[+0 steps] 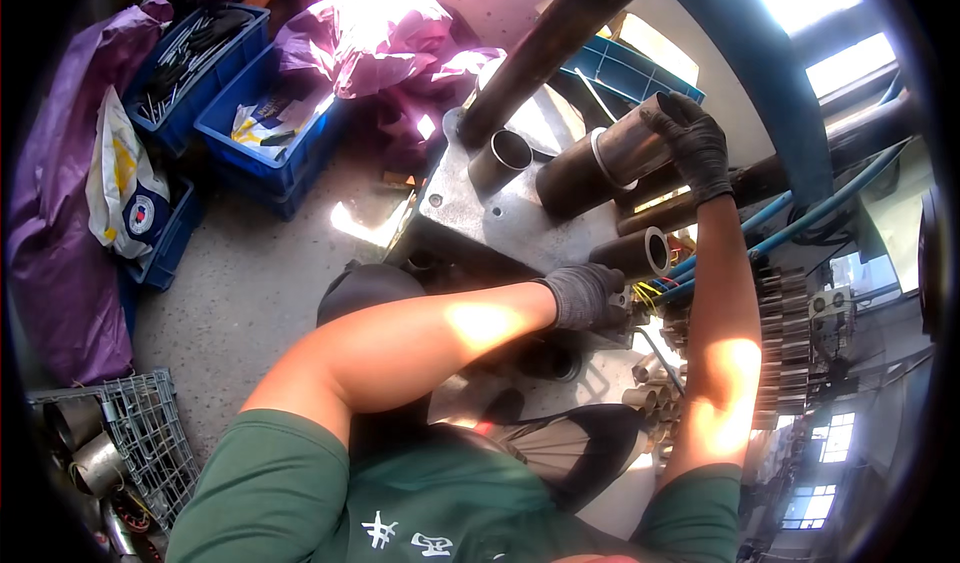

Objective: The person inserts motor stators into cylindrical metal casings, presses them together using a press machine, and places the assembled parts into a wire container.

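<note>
In a dark grey work glove, my right hand [690,143] curls round the upper end of a wide metal tube [638,145]. This tube stands at a tilt in the picture, with a pale ring around it and a darker cylinder [575,178] below. My left hand [583,298], gloved too, is closed at the near edge of the machine's metal plate [462,193], beside a small fitting with yellow and red wires [648,293]. What its fingers grip is hidden. Between my hands a shorter dark tube [630,251] points its open end to the right.
A short open pipe [500,163] and a thick column [550,48] rise from the plate. Blue crates [270,163] and purple sacks [70,203] stand left. A wire basket [150,443] holds metal parts. Stacked metal tubes [785,348] and blue hoses [835,198] lie right.
</note>
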{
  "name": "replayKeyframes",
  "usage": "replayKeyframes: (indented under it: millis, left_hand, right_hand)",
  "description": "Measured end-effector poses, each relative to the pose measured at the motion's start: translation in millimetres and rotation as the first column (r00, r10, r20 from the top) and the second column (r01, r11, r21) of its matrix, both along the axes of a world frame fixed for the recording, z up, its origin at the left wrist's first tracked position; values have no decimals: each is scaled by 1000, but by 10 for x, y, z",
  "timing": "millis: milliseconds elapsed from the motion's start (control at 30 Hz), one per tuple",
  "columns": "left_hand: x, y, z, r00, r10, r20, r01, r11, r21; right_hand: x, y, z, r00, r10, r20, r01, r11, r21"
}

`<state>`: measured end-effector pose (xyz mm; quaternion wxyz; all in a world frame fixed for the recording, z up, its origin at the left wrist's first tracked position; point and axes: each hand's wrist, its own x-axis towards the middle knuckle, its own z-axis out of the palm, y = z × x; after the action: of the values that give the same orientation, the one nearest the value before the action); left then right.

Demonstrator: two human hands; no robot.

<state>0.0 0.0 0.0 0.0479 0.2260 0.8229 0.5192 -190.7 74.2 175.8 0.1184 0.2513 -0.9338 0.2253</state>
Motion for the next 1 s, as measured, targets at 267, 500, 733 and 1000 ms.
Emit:
replayKeyframes:
  millis: [267,500,733,1000]
  left_hand:
    - [70,-37,-20,1000,-24,-15,24,1000,-6]
    - [-1,38,1,998,-63,6,63,996,-58]
    - [84,-115,163,991,-76,107,71,996,47]
    - [120,-204,225,977,-83,199,36,973,226]
  right_hand:
    - [80,-25,-16,1000,-9,1,9,993,118]
    - [160,343,-123,966,-56,-253,102,979,174]
    - [1932,1412,-498,992,18,-123,-63,927,-370]
    - [3648,3154,-760,713,-419,-563,426,896,-127]
